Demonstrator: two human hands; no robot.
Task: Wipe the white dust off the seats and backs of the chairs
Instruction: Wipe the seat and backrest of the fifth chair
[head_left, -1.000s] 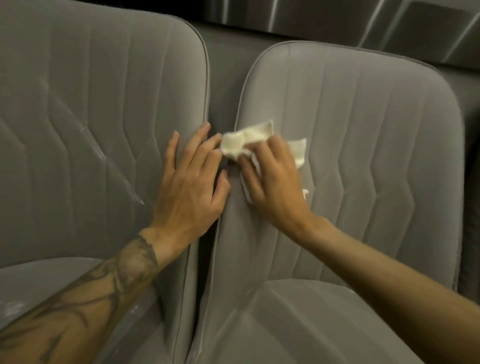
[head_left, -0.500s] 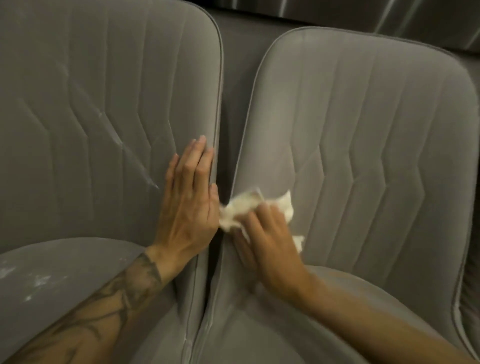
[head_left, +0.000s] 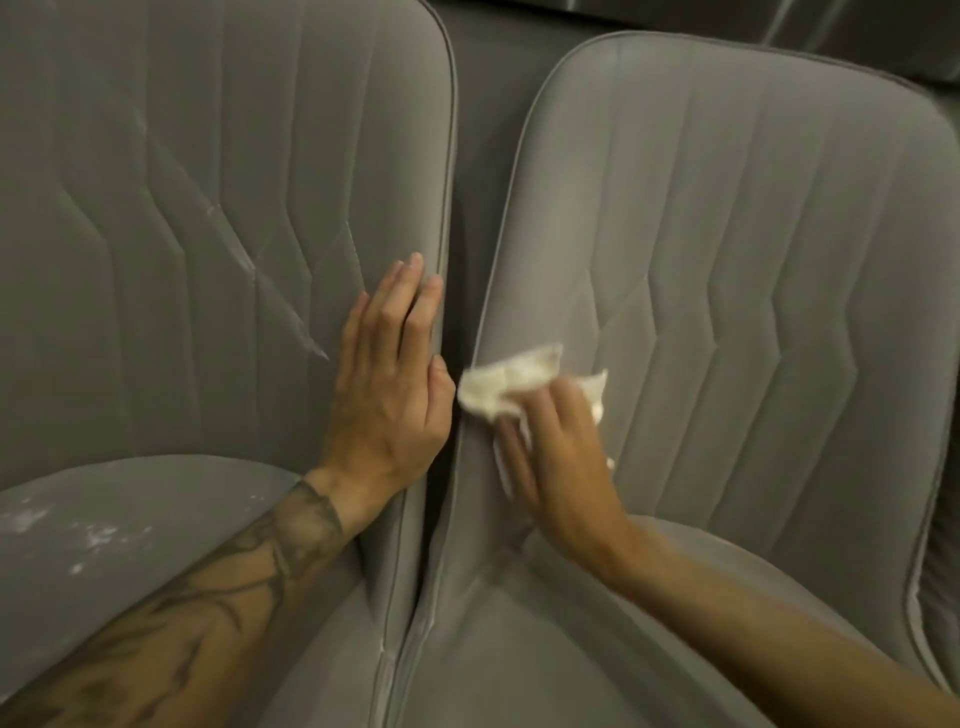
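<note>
Gripping cloth in right hand on right chair; flat left hand pressing left chair, nearer dust streak leftward.

Plain grey wall, dim light

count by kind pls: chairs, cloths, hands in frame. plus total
Chairs: 2 (left chair, right chair)
Cloths: 1 (white cloth)
Hands: 2 (left hand, right hand)
Total: 5
</note>
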